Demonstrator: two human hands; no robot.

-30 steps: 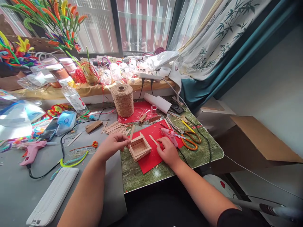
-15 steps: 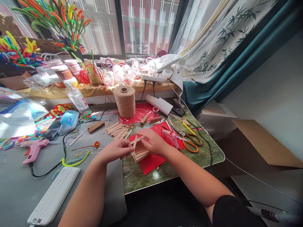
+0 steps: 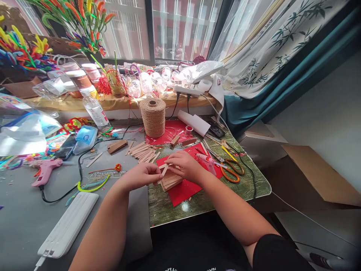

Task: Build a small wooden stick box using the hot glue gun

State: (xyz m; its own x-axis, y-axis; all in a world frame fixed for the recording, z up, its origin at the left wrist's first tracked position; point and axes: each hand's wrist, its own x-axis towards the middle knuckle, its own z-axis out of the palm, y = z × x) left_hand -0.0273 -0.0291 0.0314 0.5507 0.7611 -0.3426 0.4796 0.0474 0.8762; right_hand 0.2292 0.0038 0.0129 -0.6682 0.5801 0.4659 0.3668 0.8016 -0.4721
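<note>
A thin flat wooden stick (image 3: 165, 171) is pinched at its lower end by my left hand (image 3: 142, 176). My right hand (image 3: 186, 166) has its fingertips closed on the stick's upper end. Just beneath the hands is a low stack of wooden sticks (image 3: 171, 181), partly covered by my right hand. The stack rests on a red sheet (image 3: 180, 195). Beyond my left hand lies a loose pile of wooden sticks (image 3: 142, 151).
A pink glue gun (image 3: 207, 159) and orange-handled scissors (image 3: 232, 171) lie right of my hands. Behind stands a twine spool (image 3: 153, 118). Another pink glue gun (image 3: 46, 171) and a white power strip (image 3: 69, 226) are on the left, with a black cord (image 3: 81, 171) nearby.
The view has shifted slightly, so the scene sits a little further right. My right fingers have come down closer to the stick's upper end, and both hands stay over the stack.
</note>
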